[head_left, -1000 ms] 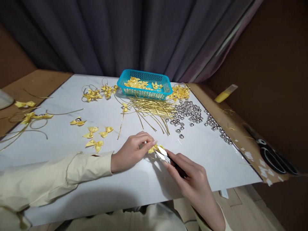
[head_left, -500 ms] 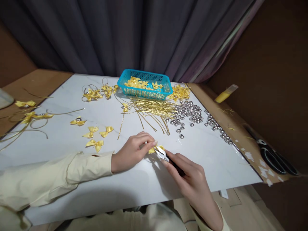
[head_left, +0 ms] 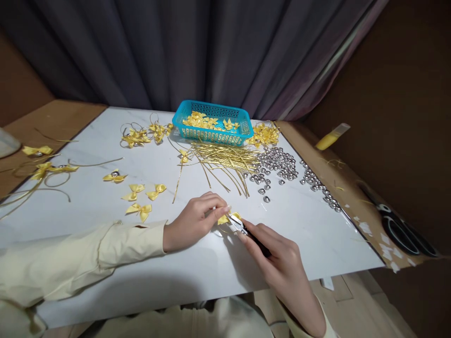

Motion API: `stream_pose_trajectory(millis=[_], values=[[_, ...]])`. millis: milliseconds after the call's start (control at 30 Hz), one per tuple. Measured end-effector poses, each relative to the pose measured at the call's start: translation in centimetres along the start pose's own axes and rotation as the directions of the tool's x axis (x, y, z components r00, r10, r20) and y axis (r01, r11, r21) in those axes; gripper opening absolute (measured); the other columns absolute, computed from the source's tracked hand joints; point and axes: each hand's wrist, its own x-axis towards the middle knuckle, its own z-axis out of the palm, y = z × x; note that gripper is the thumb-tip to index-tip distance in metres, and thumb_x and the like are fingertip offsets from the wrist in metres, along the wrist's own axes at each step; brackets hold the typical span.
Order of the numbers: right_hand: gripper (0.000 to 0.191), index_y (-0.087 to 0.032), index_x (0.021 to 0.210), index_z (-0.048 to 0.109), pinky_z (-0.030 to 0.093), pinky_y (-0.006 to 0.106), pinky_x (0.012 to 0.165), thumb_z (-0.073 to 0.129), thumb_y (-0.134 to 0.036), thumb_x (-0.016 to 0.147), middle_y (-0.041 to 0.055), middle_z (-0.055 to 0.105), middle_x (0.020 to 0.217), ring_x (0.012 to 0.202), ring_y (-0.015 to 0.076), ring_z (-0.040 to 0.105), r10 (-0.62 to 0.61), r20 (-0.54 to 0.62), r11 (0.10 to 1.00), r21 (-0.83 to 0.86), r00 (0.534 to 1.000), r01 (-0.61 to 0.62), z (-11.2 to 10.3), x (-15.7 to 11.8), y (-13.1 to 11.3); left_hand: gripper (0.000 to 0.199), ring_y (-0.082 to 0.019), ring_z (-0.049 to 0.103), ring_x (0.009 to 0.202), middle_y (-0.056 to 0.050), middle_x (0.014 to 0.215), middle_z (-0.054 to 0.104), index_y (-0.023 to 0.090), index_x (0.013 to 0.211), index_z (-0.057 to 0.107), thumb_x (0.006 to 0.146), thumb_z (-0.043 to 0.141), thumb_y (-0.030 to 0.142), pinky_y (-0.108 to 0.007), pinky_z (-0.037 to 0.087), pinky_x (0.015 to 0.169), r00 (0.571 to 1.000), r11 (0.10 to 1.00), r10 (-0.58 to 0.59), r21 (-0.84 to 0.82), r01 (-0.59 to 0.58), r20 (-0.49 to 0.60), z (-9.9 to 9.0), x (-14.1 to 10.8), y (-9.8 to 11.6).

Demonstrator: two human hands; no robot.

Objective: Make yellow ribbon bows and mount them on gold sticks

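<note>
Between thumb and fingertips, my left hand (head_left: 197, 218) pinches a yellow ribbon bow (head_left: 223, 219) just above the white table sheet (head_left: 197, 272). My right hand (head_left: 273, 251) is closed around small black-handled snips (head_left: 235, 222). The bright blades lie at the bow, close to my left fingertips. Fingers and blades cover part of the bow, so its middle is hard to make out. A thin cord seems to hang below it. Left of my hands lie several loose yellow bows (head_left: 140, 211). Beyond my hands is a heap of gold cord lengths (head_left: 225, 157).
A blue basket (head_left: 211, 136) with yellow bows stands at the back. Silver beads (head_left: 278, 162) spread to the right. Large scissors (head_left: 401, 232) and a yellow tube (head_left: 333, 137) lie on the right edge. Corded bows (head_left: 136, 137) sit at back left. A curtain (head_left: 197, 51) hangs behind.
The blades of the snips have turned slightly and look closer together at the bow. Both hands stay almost in place.
</note>
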Motion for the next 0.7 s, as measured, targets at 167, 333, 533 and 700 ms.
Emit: stream_pose_trajectory(millis=[167,333,533,700], values=[[0.024,-0.010,0.106,0.065,0.045,0.021,0.053,0.048,-0.017,0.091,0.0032,0.058,0.069,0.058,0.0109,0.051,0.000,-0.003,1.000,-0.005,1.000,0.000,0.04,0.01,0.01,0.021,-0.017,0.057,0.081,-0.007,0.081,0.064,0.014,0.076,0.061,0.090,0.047,0.019,-0.029,0.044,0.076,1.000,1.000,0.000,0.003,0.000,0.002,-0.02,-0.01,0.04],[0.025,-0.009,0.109,0.064,0.043,0.021,0.053,0.051,-0.019,0.090,0.0025,0.057,0.068,0.058,0.0111,0.052,0.033,0.009,0.999,0.008,0.999,-0.033,-0.31,-0.27,-0.06,0.021,-0.017,0.057,0.082,-0.007,0.081,0.064,0.014,0.075,0.060,0.091,0.047,0.020,-0.028,0.044,0.076,1.000,1.000,0.003,0.005,-0.003,-0.003,-0.04,0.04,0.10],[0.025,-0.008,0.108,0.065,0.043,0.021,0.053,0.052,-0.019,0.090,0.0032,0.058,0.068,0.059,0.0116,0.054,0.032,0.013,0.999,0.003,0.999,-0.032,-0.47,-0.36,-0.05,0.021,-0.017,0.057,0.082,-0.007,0.081,0.063,0.015,0.075,0.060,0.091,0.047,0.019,-0.029,0.044,0.077,1.000,1.000,-0.002,0.001,0.002,0.000,-0.06,0.05,0.06],[0.024,-0.009,0.107,0.064,0.044,0.022,0.054,0.052,-0.020,0.090,0.0035,0.058,0.069,0.059,0.0120,0.054,0.023,0.012,1.000,0.001,1.000,-0.023,-0.14,-0.19,0.15,0.021,-0.017,0.056,0.081,-0.006,0.080,0.063,0.015,0.075,0.059,0.091,0.047,0.019,-0.030,0.044,0.076,1.000,1.000,0.003,0.017,-0.003,0.004,-0.04,0.00,0.00]])
